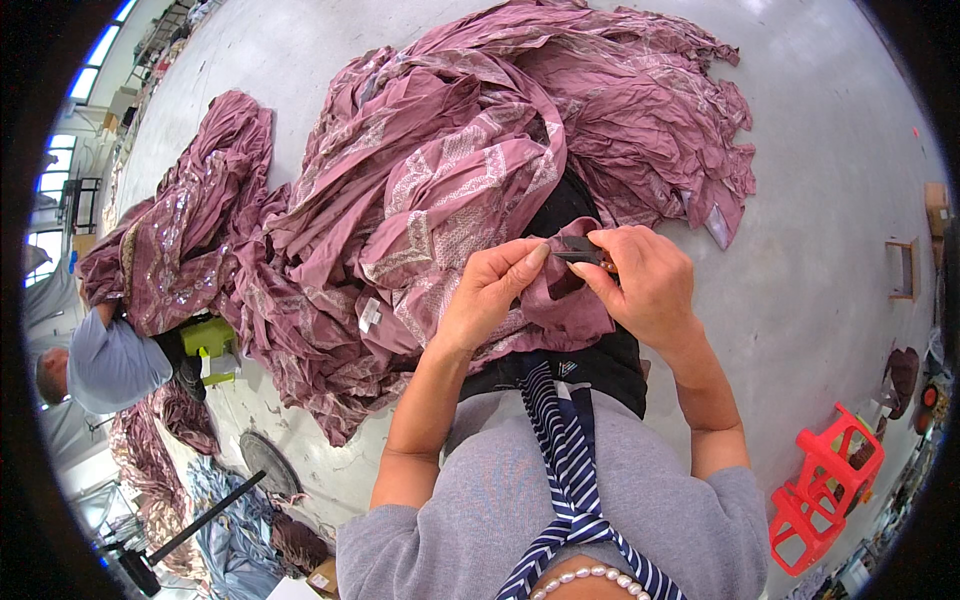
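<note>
A large heap of mauve fabric (430, 220) with pale patterned bands spreads across the floor and over my lap. My left hand (488, 295) pinches a fold of this fabric between thumb and fingers, close to my body. In my right hand (648, 285) is a small dark tool that looks like thread snips (577, 250). Its blades point left toward my left fingertips and lie against the raised fold. My right fingers partly hide its handle. A white label (370, 315) shows on the cloth left of my left forearm.
At the left, another person (118, 365) in a light blue top handles the far end of the same cloth, beside a green seat (210, 340). A round dark base (268, 462), a black pole (210, 515) and bluish cloth (232, 525) lie lower left. Red plastic stools (825, 480) stand at right.
</note>
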{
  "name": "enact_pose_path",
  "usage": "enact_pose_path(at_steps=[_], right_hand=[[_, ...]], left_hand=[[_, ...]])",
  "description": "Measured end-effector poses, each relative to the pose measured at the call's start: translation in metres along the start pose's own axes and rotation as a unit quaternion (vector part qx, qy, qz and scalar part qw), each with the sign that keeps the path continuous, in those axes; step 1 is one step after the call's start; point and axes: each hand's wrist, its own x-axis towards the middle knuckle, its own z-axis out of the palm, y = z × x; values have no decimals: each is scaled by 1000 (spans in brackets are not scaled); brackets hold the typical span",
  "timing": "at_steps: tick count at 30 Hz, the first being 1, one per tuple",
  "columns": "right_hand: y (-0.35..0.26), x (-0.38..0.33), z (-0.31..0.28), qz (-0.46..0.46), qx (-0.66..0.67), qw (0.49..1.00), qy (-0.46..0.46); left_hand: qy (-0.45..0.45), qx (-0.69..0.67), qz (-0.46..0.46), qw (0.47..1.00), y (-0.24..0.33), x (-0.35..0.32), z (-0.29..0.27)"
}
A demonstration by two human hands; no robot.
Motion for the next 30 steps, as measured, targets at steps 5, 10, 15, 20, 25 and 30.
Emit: enact_pose_path(at_steps=[5, 10, 15, 20, 25, 30], right_hand=[[3, -2, 4, -15, -2, 1000, 5], [10, -2, 9, -19, -1, 999, 50], [20, 0, 7, 172, 191, 955, 148], [49, -20, 9, 254, 233, 925, 162], [70, -27, 20, 294, 332, 878, 180], [72, -41, 28, 319, 336, 873, 153]], left_hand=[[-15, -61, -10, 998, 1, 0, -1], [-14, -98, -16, 995, -1, 1, 1], [77, -60, -8, 995, -6, -1, -12], [434, 106, 251, 859, 22, 2, -79], [260, 612, 160, 729, -15, -4, -93], [273, 466, 11, 842, -54, 6, -126]])
